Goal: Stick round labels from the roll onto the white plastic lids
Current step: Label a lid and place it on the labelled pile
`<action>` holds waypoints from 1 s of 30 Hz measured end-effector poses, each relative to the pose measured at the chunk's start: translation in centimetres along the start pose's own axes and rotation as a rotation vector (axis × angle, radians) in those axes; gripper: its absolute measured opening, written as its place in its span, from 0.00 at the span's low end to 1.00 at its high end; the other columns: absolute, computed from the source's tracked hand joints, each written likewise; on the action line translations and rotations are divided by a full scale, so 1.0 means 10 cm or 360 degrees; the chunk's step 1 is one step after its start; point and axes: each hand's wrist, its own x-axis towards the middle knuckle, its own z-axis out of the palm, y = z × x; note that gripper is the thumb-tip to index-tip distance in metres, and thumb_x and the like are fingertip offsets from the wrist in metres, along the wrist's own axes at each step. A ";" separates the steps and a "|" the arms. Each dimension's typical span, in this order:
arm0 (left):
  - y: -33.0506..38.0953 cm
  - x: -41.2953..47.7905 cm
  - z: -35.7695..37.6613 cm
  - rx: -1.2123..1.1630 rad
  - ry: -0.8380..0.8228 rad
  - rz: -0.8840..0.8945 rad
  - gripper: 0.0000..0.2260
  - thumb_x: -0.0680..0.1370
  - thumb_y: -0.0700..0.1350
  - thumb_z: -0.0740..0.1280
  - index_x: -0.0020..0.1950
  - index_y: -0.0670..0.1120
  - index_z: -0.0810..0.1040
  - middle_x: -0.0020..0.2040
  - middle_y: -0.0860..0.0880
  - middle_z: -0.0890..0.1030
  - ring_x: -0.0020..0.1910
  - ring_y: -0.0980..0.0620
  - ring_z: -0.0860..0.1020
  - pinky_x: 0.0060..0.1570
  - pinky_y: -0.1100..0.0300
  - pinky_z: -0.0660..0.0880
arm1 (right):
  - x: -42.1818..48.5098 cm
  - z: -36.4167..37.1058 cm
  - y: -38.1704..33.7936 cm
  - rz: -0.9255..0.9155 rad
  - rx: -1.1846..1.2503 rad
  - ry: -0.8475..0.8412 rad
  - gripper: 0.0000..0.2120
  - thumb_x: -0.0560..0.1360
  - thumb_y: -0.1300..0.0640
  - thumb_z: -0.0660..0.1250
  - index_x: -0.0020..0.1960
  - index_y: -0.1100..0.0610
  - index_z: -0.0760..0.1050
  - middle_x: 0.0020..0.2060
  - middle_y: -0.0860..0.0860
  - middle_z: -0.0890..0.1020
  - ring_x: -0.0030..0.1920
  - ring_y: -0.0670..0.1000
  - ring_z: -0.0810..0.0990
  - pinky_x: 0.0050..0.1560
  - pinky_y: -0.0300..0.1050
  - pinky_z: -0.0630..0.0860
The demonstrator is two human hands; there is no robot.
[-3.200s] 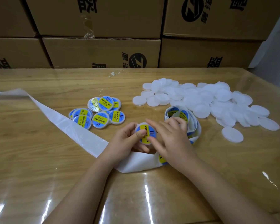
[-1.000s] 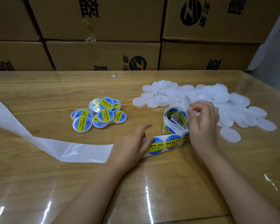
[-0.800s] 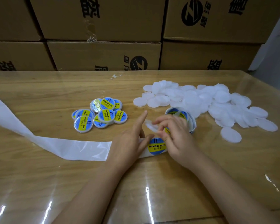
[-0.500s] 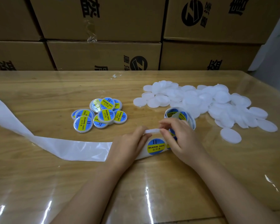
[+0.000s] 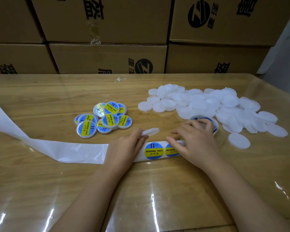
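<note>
1. Left hand [image 5: 124, 148], in my head view, is pinching one blank white lid [image 5: 150, 131] at its near edge between thumb and fingers, tilted just above the table [image 5: 40, 190], while the palm is pressing down on the backing strip [image 5: 65, 152].
2. Right hand [image 5: 197, 144] is lying mostly open and holding nothing that I can make out; its fingers [image 5: 174, 143] are resting flat on the strip, covering part of the second label [image 5: 170, 150], and the upper fingers are touching the label roll [image 5: 214, 126].
3. I am seeing one full round label [image 5: 153, 151], blue and yellow and reading "SOLDERING PASTE", sitting on the strip between the two hands.
4. Bare backing is trailing off to the left edge of the frame.
5. Unlabelled lids [image 5: 208, 102] are lying in a loose pile at the right, behind the roll.
6. Labelled lids [image 5: 104, 119] are sitting in a small cluster left of centre, apart from the pile.
7. Cardboard boxes [image 5: 107, 59] are standing stacked behind the table.
</note>
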 end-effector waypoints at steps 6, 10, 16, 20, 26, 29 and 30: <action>0.00 0.02 -0.03 0.0136 0.0232 0.0203 0.10 0.77 0.48 0.65 0.39 0.44 0.74 0.28 0.46 0.77 0.28 0.41 0.75 0.25 0.55 0.65 | -0.01 0.05 -0.09 -0.0374 0.0079 0.0064 0.14 0.74 0.45 0.60 0.48 0.52 0.81 0.42 0.46 0.81 0.47 0.50 0.79 0.60 0.49 0.62; 0.06 0.00 0.00 -0.0015 0.0318 0.0155 0.09 0.76 0.48 0.64 0.38 0.45 0.73 0.26 0.48 0.74 0.25 0.43 0.72 0.24 0.56 0.64 | -0.01 0.09 -0.18 -0.0465 0.0309 0.0069 0.06 0.75 0.55 0.65 0.47 0.54 0.80 0.37 0.45 0.80 0.40 0.49 0.78 0.51 0.44 0.65; -0.02 0.02 0.11 -0.0434 0.0136 -0.0155 0.16 0.78 0.50 0.65 0.33 0.58 0.63 0.27 0.56 0.71 0.28 0.57 0.67 0.28 0.61 0.59 | -0.03 0.07 -0.20 -0.0498 0.0492 0.0022 0.05 0.75 0.57 0.66 0.49 0.54 0.80 0.39 0.44 0.80 0.40 0.47 0.76 0.50 0.42 0.65; -0.06 0.04 0.14 -0.0676 0.0042 -0.0215 0.09 0.78 0.49 0.65 0.37 0.51 0.73 0.27 0.57 0.71 0.28 0.58 0.67 0.30 0.65 0.62 | -0.03 0.06 -0.21 -0.0504 0.0523 0.0013 0.08 0.74 0.58 0.68 0.52 0.53 0.80 0.41 0.43 0.81 0.42 0.45 0.76 0.52 0.44 0.65; -0.05 0.05 0.15 -0.0812 -0.0085 -0.0228 0.10 0.78 0.49 0.65 0.43 0.43 0.77 0.26 0.52 0.68 0.28 0.58 0.64 0.31 0.62 0.63 | -0.03 0.00 -0.25 -0.0524 0.0649 -0.0007 0.07 0.73 0.62 0.69 0.51 0.55 0.81 0.41 0.44 0.82 0.41 0.46 0.77 0.50 0.46 0.67; -0.03 0.04 0.16 -0.0840 -0.0134 -0.0224 0.11 0.78 0.48 0.65 0.41 0.41 0.77 0.27 0.49 0.68 0.28 0.57 0.64 0.32 0.59 0.64 | -0.04 -0.02 -0.28 -0.0527 0.0695 0.0043 0.10 0.72 0.63 0.70 0.52 0.55 0.81 0.41 0.43 0.81 0.41 0.43 0.74 0.50 0.46 0.69; -0.03 0.04 0.16 -0.0846 -0.0152 -0.0214 0.11 0.78 0.48 0.65 0.41 0.42 0.76 0.27 0.50 0.68 0.28 0.57 0.64 0.32 0.59 0.64 | -0.04 -0.02 -0.29 -0.0540 0.0693 0.0062 0.10 0.72 0.63 0.71 0.53 0.55 0.81 0.41 0.42 0.81 0.41 0.43 0.74 0.49 0.46 0.70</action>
